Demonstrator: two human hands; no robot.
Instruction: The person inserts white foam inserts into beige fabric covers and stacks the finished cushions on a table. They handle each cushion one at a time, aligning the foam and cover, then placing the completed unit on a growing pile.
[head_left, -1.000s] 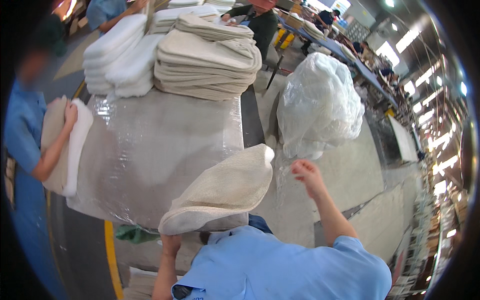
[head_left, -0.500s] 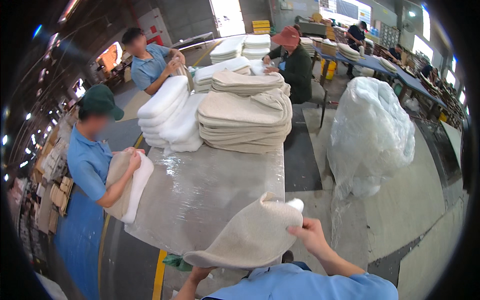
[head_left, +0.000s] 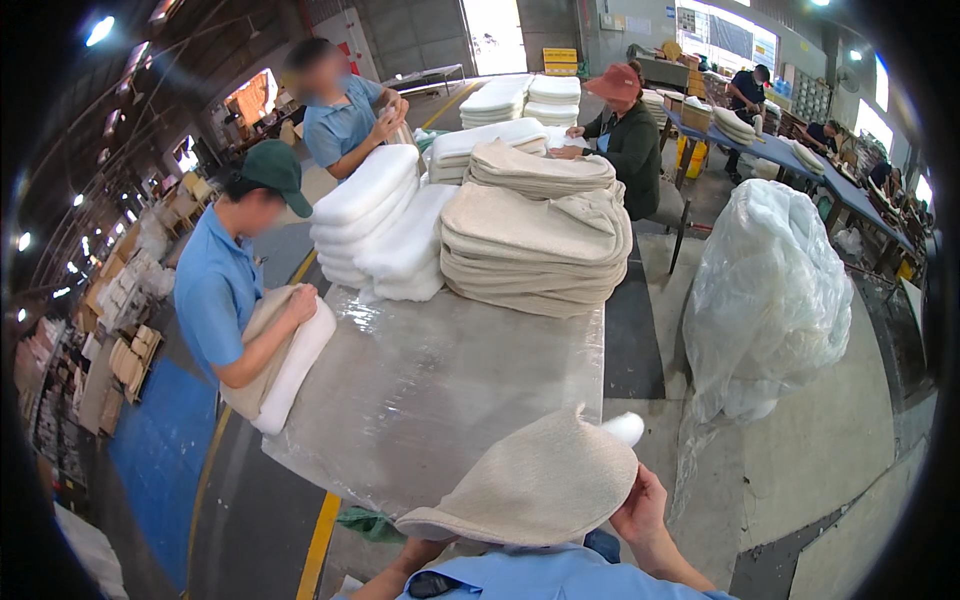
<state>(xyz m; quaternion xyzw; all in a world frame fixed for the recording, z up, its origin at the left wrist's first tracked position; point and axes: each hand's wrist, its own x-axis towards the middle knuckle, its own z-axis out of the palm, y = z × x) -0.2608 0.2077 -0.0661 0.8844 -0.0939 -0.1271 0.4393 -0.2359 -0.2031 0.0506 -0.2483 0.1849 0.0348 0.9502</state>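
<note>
A beige fabric cushion cover [head_left: 540, 480] is held up in front of me, over the near end of the table. White padding [head_left: 625, 429] pokes out past its far right edge. My right hand [head_left: 642, 508] is closed on the cover's right edge, just below that padding. My left hand [head_left: 424, 552] holds the cover's lower left end from beneath, and the fabric hides its fingers. On the table stand a stack of beige covers [head_left: 535, 250] and piles of white padding [head_left: 365, 215].
The table [head_left: 430, 390] has a plastic-wrapped top. A co-worker in a green cap [head_left: 245, 290] handles a similar cover at its left side; two other people [head_left: 345, 115] [head_left: 630, 150] work farther back. A large plastic bag of white stuff [head_left: 768, 295] stands on the right.
The view has turned a little left, so the scene sits farther right. My right hand has moved down along the cover's edge and nearer to me. More of the white padding shows.
</note>
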